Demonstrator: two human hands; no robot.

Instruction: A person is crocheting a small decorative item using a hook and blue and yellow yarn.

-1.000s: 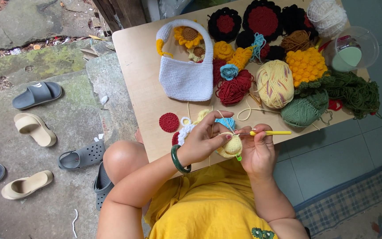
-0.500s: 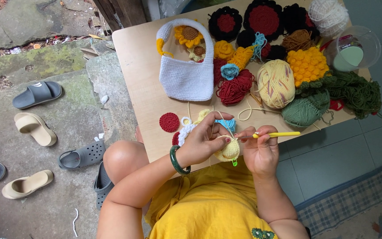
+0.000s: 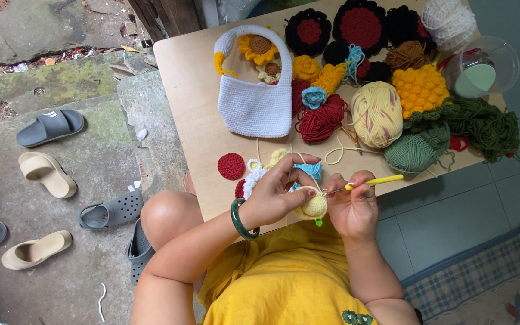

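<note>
Crocheted bag (image 3: 253, 108) far left on table (image 3: 188, 72); yarn balls (image 3: 377, 114) right of it; slippers (image 3: 46, 174) left on ground.

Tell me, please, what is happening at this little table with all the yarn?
A person in a yellow top is crocheting. The right hand holds a yellow-handled crochet hook, its tip at a small pale yellow crocheted piece gripped by the left hand, which wears a green bangle. On the wooden table lie a white crocheted bag, a small red crocheted disc, a pale yellow yarn ball, green yarn and several crocheted flowers. Sandals lie on the ground nearby.
</note>
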